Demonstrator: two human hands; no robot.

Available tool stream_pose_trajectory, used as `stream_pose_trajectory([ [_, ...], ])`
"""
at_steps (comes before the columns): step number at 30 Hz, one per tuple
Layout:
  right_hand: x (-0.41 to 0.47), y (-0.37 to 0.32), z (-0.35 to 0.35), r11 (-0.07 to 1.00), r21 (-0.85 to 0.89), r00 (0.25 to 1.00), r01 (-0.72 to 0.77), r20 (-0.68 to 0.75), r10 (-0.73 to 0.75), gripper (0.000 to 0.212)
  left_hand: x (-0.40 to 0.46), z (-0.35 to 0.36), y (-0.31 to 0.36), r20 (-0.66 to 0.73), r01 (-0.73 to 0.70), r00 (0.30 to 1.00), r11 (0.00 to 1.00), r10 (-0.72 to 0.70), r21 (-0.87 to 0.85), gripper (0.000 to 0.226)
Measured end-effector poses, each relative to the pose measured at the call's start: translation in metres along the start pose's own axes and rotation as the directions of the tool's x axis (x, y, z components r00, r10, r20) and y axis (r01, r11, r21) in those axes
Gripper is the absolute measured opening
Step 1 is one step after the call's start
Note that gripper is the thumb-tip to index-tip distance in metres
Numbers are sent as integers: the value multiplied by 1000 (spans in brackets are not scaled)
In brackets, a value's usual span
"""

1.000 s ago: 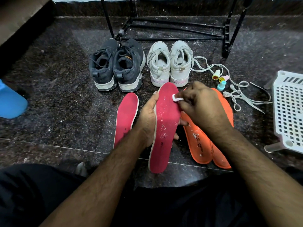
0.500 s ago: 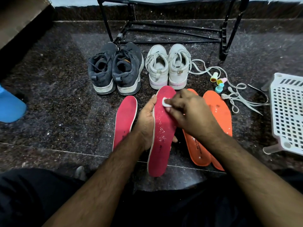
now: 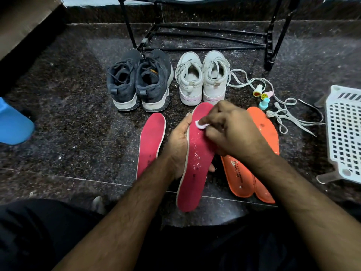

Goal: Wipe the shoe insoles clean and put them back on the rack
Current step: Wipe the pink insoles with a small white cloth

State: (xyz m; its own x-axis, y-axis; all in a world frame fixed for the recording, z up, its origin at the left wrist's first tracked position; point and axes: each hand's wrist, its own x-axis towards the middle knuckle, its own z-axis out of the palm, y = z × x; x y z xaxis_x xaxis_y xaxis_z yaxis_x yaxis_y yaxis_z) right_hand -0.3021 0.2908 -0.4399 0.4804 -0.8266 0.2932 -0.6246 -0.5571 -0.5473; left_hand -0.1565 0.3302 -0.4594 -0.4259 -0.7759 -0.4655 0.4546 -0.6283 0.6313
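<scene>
My left hand grips a red insole above the speckled dark stone floor; my right hand pinches what looks like a cotton pad against it, near a black rack.

The only lettering stands on the nearer orange insole, at about five o'clock from the red insole held up in the middle: dark print running along its length, too small and blurred to read. One small stamper bears a yellow smiley face.
</scene>
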Motion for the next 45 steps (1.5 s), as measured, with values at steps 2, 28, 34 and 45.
stream_pose_trajectory([
  [2, -1, 8, -6, 995, -26, 991, -92, -102, 89, 25, -1, 3, 1, 5, -4, 1000, 999, 3, 36, 75],
  [28, -4, 0, 7, 993, -106, 998, 41, -37, -45, 26, 1, 1, -3, -13, 23, 1000, 999, -23, 38, 73],
  [34, 1, 12, -3, 991, -103, 983, -88, -167, 70, 22, 0, 0, -2, -7, 20, 1000, 991, -20, 134, 83],
  [45, 2, 14, -3, 988, -116, 978, -99, -193, 75, 24, 1, -2, -5, -3, 33, 999, 983, -33, 183, 85],
])
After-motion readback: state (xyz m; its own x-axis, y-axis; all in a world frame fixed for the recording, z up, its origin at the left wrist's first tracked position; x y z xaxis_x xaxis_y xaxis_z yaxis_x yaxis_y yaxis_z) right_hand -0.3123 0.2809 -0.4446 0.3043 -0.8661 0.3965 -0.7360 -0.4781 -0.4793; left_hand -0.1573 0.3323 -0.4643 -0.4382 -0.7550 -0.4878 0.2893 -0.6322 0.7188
